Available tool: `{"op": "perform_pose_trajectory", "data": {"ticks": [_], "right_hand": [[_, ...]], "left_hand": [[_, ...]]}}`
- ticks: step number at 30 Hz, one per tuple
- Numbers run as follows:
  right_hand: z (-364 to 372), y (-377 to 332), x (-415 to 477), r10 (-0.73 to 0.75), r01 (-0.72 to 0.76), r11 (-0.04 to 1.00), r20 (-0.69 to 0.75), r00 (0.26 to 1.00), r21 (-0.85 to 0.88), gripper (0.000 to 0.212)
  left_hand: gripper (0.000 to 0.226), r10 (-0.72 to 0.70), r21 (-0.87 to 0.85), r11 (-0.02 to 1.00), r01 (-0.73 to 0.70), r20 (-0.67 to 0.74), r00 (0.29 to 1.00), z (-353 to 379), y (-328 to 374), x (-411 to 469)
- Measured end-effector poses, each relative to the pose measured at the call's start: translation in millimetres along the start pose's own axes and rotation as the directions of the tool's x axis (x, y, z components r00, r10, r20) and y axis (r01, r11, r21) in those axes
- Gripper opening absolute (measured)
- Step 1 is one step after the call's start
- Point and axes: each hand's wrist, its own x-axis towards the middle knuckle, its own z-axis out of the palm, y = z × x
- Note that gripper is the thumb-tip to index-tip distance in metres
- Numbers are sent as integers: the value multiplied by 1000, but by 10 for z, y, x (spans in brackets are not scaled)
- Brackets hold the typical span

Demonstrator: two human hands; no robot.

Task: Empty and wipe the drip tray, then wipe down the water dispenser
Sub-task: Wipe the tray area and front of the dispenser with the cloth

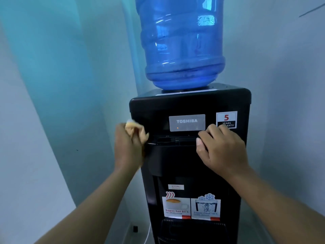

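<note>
A black water dispenser [190, 106] stands in front of me with a blue water bottle [182, 43] upside down on top. My left hand [127, 147] is closed around a yellow cloth [136, 130] and presses it against the dispenser's upper left front, beside the tap panel [175, 140]. On the right end of that panel rests my right hand [221, 148], fingers curled against it, holding nothing that I can see. The ribbed drip tray [193, 224] sits in place at the bottom of the recess, below the hot and cool stickers [191, 206].
Pale walls close in on both sides of the dispenser, which stands in a corner. A white cable [148, 233] and a small dark object [135, 228] lie on the floor at its lower left.
</note>
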Motion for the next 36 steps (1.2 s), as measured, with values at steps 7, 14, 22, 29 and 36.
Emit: {"op": "perform_pose_trajectory", "data": {"ticks": [7, 14, 22, 29, 36], "right_hand": [[-329, 186, 26, 342, -288, 757, 20, 939, 586, 38], [-667, 644, -97, 460, -384, 767, -23, 888, 515, 43], [-390, 650, 731, 121, -120, 990, -5, 993, 78, 30], [-124, 702, 832, 179, -179, 984, -47, 983, 1, 39], [-99, 646, 830, 235, -233, 972, -96, 967, 34, 35]], "left_hand": [[12, 369, 291, 827, -480, 362, 856, 266, 818, -266], [33, 770, 74, 412, -908, 504, 390, 652, 1213, -673], [48, 611, 368, 565, -738, 414, 675, 167, 652, -370], [31, 842, 189, 310, -932, 401, 361, 744, 1047, -673], [43, 612, 426, 614, -665, 275, 741, 228, 520, -430]]}}
